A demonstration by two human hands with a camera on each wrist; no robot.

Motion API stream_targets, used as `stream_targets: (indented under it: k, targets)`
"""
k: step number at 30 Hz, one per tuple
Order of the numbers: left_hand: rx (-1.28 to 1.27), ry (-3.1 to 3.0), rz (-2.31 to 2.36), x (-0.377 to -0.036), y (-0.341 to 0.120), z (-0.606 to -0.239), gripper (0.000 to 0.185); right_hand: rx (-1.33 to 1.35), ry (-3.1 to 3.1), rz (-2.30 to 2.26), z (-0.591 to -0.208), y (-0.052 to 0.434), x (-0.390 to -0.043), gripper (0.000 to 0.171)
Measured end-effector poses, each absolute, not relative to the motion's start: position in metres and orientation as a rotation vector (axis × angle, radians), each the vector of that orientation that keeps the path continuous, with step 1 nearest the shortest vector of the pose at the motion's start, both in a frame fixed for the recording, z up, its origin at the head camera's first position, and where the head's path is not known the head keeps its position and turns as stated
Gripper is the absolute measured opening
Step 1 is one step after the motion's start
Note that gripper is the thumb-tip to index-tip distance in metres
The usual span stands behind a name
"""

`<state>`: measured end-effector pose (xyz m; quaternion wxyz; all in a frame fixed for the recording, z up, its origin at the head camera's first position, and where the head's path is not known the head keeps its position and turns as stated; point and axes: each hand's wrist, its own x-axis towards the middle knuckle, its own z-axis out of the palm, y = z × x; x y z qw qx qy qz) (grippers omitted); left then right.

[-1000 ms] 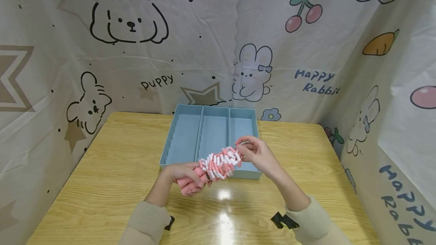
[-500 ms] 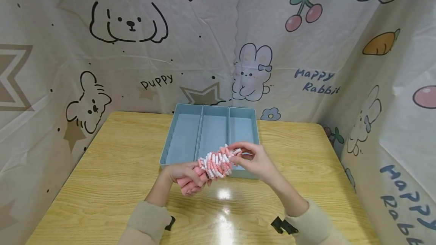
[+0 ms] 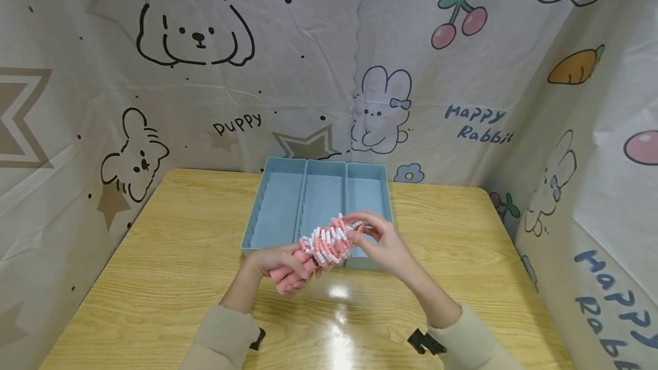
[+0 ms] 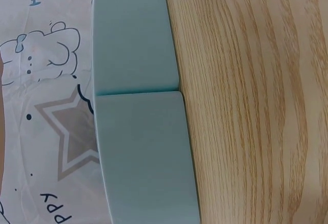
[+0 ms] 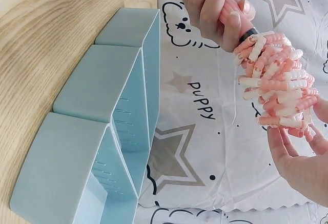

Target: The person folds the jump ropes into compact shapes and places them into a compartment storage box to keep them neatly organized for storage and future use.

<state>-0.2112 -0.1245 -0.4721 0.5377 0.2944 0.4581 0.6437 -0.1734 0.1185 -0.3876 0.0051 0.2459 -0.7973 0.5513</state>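
A bundled beaded jump rope (image 3: 328,245), with pink and white segments and pink handles (image 5: 231,9), is held up in front of the tray. My left hand (image 3: 280,261) grips the handles at its lower left end. At the other end of the bundle, the fingers and thumb of my right hand (image 3: 384,243) pinch the beaded loops. In the right wrist view the fingertips (image 5: 277,139) touch the bottom of the bundle, and a black band shows where handles meet beads. The left wrist view shows neither the rope nor a clear hand.
Behind the hands, a blue tray (image 3: 272,204) with three long compartments stands on the wooden table (image 3: 190,278). A printed cloth (image 3: 308,44) hangs at the back and sides, close behind the tray.
My right hand has moved left and inward, its fingers going from the tip of the bundle to further over the beads. My left hand keeps its grip nearly in place.
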Motion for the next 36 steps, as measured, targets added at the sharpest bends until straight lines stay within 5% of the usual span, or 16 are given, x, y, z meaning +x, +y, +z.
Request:
stream_targets:
  k: [9,36]
  targets:
    - [0.698,1.105,1.592,-0.211,-0.120,-0.468,0.014,0.982,-2.254,1.343,-0.363,0.116,-0.176,0.026]
    - [0.420,1.212,1.980,-0.233,-0.089,-0.468,0.009,0.649,-2.044,0.652,-0.445,0.161,-0.256,0.019]
